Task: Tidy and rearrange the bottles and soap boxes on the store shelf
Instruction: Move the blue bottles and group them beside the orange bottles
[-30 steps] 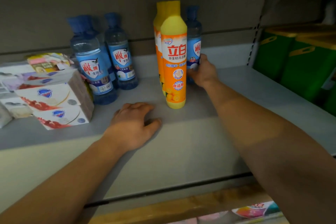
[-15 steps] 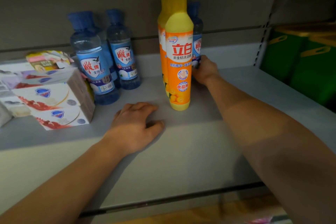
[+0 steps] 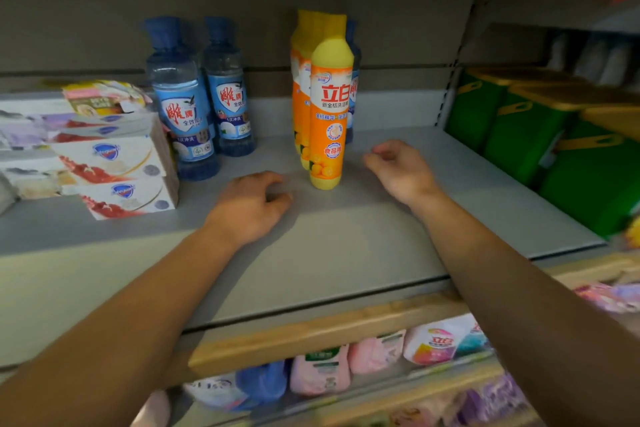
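An orange detergent bottle (image 3: 328, 121) with a yellow cap stands mid-shelf, more orange bottles lined up behind it. A blue bottle (image 3: 352, 87) peeks out behind them on the right. Two blue bottles (image 3: 183, 114) stand upright to the left, a third partly hidden behind them. White soap boxes (image 3: 114, 163) are stacked at the left. My left hand (image 3: 251, 206) rests on the grey shelf (image 3: 346, 246) with fingers loosely curled, holding nothing. My right hand (image 3: 398, 170) hovers just right of the orange bottle, fingers loosely curled, empty.
Green boxes with yellow lids (image 3: 540, 135) fill the right end of the shelf. A wooden-edged lower shelf (image 3: 311, 333) holds pink, blue and white pouches (image 3: 318, 371). The shelf's back panel rises behind the bottles.
My right hand has let go of the blue bottle behind the orange ones and drawn back toward me. My left hand has stayed on the shelf.
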`<state>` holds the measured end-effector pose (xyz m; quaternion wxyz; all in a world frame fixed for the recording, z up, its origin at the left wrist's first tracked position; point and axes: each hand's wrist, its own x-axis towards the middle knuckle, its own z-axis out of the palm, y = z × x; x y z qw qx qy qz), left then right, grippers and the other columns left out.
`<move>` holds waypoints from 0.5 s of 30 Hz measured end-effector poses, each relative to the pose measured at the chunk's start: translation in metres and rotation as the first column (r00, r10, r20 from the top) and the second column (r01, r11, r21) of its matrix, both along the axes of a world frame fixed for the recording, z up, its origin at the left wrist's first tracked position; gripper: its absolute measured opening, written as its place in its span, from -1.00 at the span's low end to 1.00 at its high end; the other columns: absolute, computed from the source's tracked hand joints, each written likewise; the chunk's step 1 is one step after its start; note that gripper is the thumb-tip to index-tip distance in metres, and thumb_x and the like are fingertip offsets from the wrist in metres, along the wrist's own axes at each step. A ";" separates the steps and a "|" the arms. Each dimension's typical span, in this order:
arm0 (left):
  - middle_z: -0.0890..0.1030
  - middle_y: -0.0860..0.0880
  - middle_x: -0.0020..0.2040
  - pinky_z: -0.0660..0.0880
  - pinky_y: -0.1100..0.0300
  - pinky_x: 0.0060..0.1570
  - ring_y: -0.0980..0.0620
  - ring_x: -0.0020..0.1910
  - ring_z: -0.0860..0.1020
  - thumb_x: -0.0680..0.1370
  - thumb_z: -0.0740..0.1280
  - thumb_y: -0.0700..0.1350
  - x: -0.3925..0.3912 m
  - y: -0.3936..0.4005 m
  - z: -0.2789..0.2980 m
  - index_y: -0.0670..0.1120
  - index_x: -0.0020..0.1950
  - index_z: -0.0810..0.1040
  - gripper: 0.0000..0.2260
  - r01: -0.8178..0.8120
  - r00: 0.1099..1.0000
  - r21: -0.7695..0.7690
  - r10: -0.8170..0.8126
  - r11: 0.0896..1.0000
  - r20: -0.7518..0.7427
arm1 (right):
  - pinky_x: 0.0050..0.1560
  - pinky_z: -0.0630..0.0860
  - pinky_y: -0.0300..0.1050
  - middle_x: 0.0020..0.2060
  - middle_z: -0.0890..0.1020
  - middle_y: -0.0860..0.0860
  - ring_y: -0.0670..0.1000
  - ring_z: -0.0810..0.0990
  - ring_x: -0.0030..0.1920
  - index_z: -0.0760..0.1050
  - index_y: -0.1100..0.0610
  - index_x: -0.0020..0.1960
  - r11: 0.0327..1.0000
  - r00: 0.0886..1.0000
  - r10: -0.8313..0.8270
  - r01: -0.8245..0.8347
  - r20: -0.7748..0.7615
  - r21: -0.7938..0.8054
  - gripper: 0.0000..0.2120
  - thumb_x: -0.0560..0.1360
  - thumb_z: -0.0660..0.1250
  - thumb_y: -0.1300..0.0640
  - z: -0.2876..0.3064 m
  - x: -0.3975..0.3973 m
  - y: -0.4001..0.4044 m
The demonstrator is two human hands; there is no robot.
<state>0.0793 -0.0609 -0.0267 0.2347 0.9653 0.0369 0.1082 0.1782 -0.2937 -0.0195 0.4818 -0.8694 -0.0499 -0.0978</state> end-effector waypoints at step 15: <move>0.69 -0.06 -0.11 0.60 -0.10 0.03 -0.05 -0.18 0.65 0.54 0.33 -0.18 -0.060 0.077 0.031 0.02 -0.08 0.64 -0.87 -0.014 0.963 -0.694 0.196 0.720 0.183 | -0.13 0.40 -0.42 -0.09 0.62 -0.20 -0.30 0.56 -0.13 0.52 -0.10 0.04 0.929 0.944 0.302 -0.322 0.132 0.182 -0.85 0.48 0.41 -0.02 0.013 -0.066 0.140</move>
